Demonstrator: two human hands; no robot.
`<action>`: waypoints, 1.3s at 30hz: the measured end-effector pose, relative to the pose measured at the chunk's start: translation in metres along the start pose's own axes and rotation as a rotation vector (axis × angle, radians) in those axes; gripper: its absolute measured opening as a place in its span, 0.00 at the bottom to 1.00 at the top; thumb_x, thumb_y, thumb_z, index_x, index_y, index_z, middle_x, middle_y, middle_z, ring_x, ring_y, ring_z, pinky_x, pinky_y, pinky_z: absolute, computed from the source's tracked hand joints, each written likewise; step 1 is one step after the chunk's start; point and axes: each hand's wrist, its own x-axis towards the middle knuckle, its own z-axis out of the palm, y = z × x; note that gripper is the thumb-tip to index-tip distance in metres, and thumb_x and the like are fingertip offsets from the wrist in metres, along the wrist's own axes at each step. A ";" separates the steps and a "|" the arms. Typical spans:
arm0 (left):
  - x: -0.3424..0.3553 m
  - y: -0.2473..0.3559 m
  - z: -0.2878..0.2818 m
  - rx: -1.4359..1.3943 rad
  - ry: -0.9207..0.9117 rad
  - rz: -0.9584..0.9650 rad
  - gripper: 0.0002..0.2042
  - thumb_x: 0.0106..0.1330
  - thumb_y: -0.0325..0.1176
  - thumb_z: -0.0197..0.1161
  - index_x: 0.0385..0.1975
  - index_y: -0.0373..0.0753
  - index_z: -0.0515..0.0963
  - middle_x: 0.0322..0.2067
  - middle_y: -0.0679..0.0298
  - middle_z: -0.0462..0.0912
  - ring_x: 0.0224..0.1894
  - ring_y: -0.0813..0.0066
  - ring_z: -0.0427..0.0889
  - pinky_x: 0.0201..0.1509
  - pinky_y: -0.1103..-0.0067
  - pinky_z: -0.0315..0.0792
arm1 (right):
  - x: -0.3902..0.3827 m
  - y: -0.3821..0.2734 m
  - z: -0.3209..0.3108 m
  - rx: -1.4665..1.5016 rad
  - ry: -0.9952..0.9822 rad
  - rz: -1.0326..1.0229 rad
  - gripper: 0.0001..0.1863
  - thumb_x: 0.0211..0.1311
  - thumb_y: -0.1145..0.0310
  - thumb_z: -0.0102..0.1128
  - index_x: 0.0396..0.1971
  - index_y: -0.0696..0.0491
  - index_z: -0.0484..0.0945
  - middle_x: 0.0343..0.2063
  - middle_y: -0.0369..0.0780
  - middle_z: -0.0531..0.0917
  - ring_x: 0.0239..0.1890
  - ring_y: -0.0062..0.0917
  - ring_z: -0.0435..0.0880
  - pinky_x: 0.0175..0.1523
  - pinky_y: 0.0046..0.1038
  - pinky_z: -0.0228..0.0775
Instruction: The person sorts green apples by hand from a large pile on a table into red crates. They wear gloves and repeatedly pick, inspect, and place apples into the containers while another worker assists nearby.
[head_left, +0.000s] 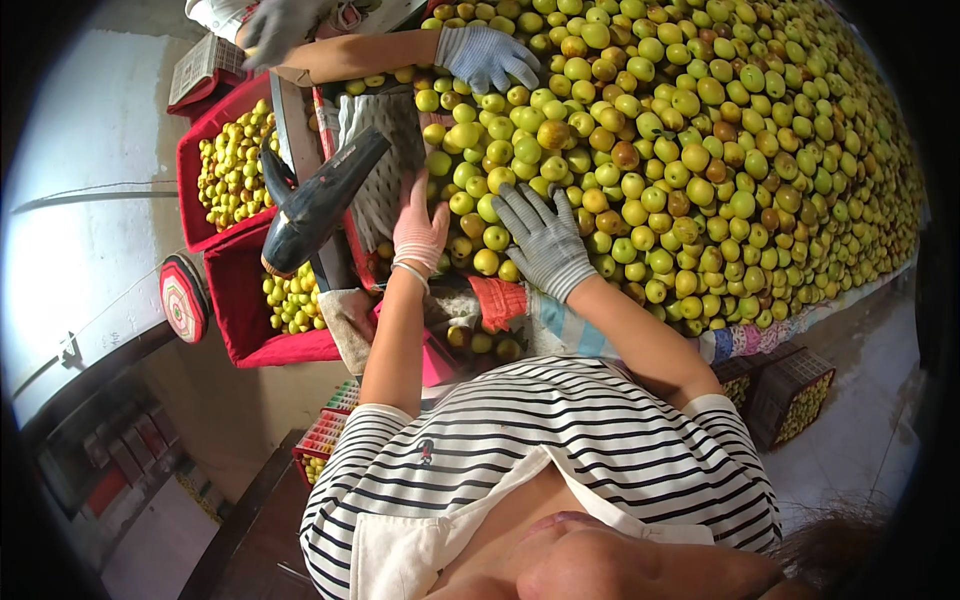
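A big heap of yellow-green, partly brown jujubes [700,160] spreads over the table to the right. My left hand [420,230], in a pale pink glove, is open at the heap's left edge, fingers stretched toward the far side. It lies between the grey dimpled mat [380,165] and the nearest fruit. On the near part of the heap rests my right hand [548,238] in a grey striped glove, its fingers spread over the jujubes. Neither hand grips a fruit that I can see.
A black hair dryer [325,200] stands over the mat's left side. Beyond it are red-lined crates [190,180] with jujubes. Across the table, a co-worker's gloved hand [485,57] lies on the heap; another grey glove [280,30] is blurred. More filled crates [790,395] stand at lower right.
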 end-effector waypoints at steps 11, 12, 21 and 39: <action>0.029 -0.037 0.015 -0.501 0.178 -0.022 0.25 0.71 0.41 0.54 0.64 0.34 0.66 0.60 0.56 0.72 0.63 0.67 0.69 0.67 0.76 0.60 | 0.063 0.007 -0.004 -0.159 -0.106 -0.088 0.33 0.52 0.51 0.65 0.59 0.46 0.70 0.61 0.36 0.70 0.58 0.26 0.70 0.67 0.52 0.52; 0.029 -0.043 0.016 -0.591 0.162 -0.050 0.25 0.71 0.41 0.54 0.64 0.35 0.66 0.59 0.58 0.73 0.62 0.69 0.70 0.66 0.77 0.61 | 0.072 0.011 -0.003 -0.160 -0.108 -0.112 0.32 0.53 0.50 0.64 0.58 0.46 0.71 0.60 0.36 0.71 0.57 0.27 0.71 0.66 0.51 0.53; 0.027 -0.047 0.011 -0.980 0.050 -0.391 0.28 0.68 0.49 0.55 0.66 0.45 0.68 0.63 0.72 0.69 0.65 0.74 0.64 0.63 0.78 0.57 | 0.133 0.051 -0.003 0.014 -0.198 -0.102 0.27 0.61 0.59 0.58 0.60 0.49 0.69 0.59 0.34 0.70 0.58 0.31 0.72 0.65 0.35 0.66; 0.024 -0.017 0.003 -0.467 -0.097 -0.452 0.40 0.64 0.68 0.49 0.58 0.32 0.73 0.55 0.53 0.77 0.60 0.61 0.72 0.65 0.75 0.59 | 0.140 0.019 0.022 -0.037 -0.189 -0.008 0.28 0.59 0.55 0.59 0.59 0.49 0.69 0.64 0.38 0.64 0.64 0.35 0.66 0.61 0.39 0.69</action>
